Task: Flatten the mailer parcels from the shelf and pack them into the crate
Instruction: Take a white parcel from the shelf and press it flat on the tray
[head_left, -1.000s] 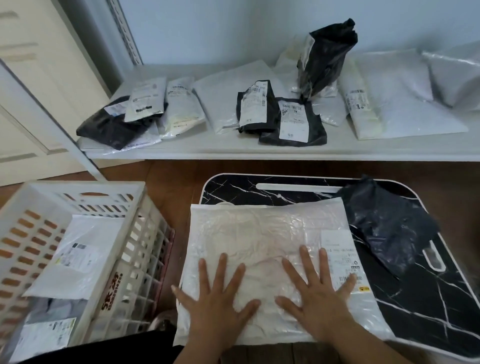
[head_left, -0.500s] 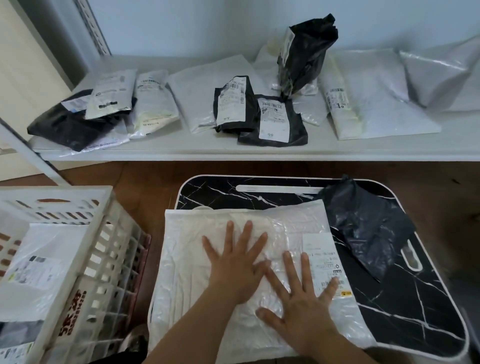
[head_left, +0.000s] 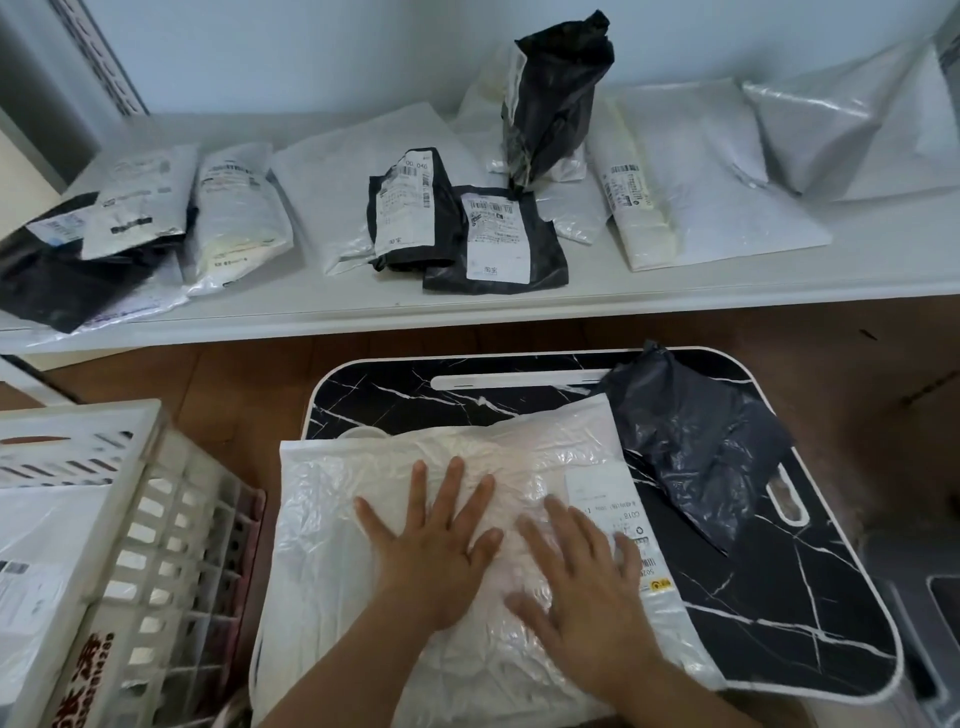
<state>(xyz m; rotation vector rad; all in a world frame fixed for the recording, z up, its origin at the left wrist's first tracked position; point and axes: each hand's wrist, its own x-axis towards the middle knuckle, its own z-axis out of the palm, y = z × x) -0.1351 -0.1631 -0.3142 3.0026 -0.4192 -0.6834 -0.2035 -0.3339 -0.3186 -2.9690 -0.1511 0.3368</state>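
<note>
While hands (head_left: 436, 551) press, crate (head_left: 150, 525) lettering blurs.

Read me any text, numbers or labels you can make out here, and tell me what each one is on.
"00 040": label on the left black mailer on the shelf.
Red characters and digits on the crate: partly cut off, not readable for sure.
Label on the white mailer under both hands: too blurred.
Other shelf parcel labels: barcodes and print too small to read.

A home parcel-sorting corner is suggested: a long white shelf (head_left: 519, 299) across the upper frame, brown wooden flooring (head_left: 249, 374) beneath, and a panelled door (barely glimpsed) at far left.
</note>
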